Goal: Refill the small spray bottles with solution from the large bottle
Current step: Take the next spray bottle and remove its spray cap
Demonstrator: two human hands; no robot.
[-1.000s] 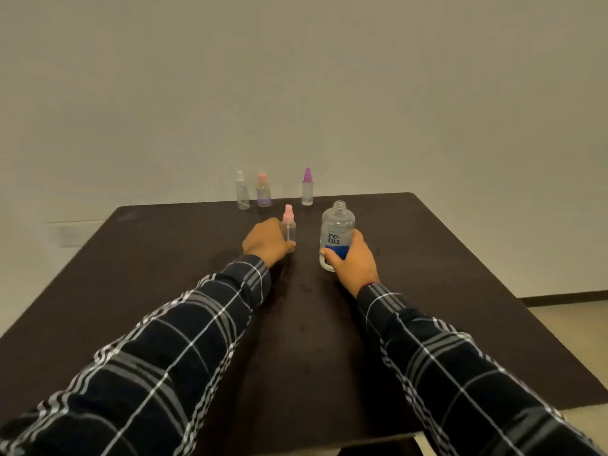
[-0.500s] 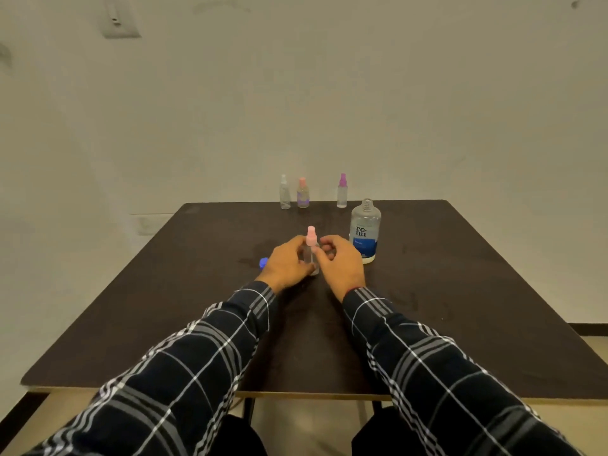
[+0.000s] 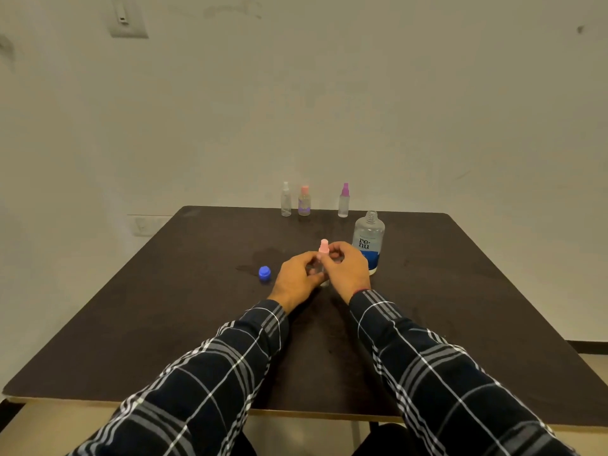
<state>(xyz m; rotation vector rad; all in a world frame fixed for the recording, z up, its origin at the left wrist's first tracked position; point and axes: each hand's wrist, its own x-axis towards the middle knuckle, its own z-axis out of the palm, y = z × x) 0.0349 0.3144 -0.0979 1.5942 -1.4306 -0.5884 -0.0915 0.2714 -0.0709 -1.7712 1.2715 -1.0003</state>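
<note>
A small clear spray bottle with a pink top (image 3: pixel 323 247) stands upright at the middle of the dark table (image 3: pixel 164 324). My left hand (image 3: pixel 296 278) grips its clear body from the left. My right hand (image 3: pixel 347 269) pinches it just under the pink top from the right. The large clear bottle with a blue and white label (image 3: pixel 368 240) stands uncapped just right of my right hand. Its blue cap (image 3: pixel 264 273) lies on the table left of my left hand.
Three more small spray bottles stand in a row at the table's far edge: a clear one (image 3: pixel 286 199), a pink-topped one (image 3: pixel 304 201) and a purple-topped one (image 3: pixel 344 200). A pale wall rises right behind them. A faint wet patch shows near the blue cap.
My right hand let go of the large bottle and came over to the pink-topped spray bottle, which both hands now hold. The view pulled back and the blue cap came into sight.
</note>
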